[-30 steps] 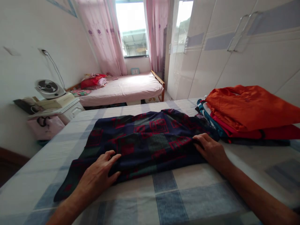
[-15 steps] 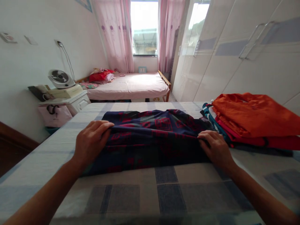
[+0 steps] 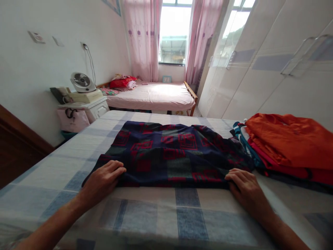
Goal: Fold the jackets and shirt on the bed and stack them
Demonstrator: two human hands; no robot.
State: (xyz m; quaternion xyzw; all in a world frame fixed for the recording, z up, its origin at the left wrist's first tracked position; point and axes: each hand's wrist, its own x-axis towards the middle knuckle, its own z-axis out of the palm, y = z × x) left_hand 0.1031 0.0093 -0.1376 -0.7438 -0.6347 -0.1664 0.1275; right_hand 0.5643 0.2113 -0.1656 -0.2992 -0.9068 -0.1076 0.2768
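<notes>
A dark blue garment with red and green squares (image 3: 171, 156) lies folded flat across the blue-and-white checked bed (image 3: 187, 218) in front of me. My left hand (image 3: 101, 180) rests on its near left corner, fingers curled together over the cloth edge. At the near right corner my right hand (image 3: 246, 191) is closed on the fabric in the same way. Both hands sit along the garment's near edge, about a garment's width apart.
A stack of folded clothes with an orange piece on top (image 3: 288, 139) lies right of the garment, touching it. White wardrobe doors (image 3: 273, 69) line the right wall. A nightstand (image 3: 91, 109) with a small fan (image 3: 81, 81) stands left. A pink bed (image 3: 153, 97) stands beyond.
Both hands lifted the garment's near edge, then brought it down again toward me. The cloth now lies flatter and squarer, and the left hand has moved to the near left corner.
</notes>
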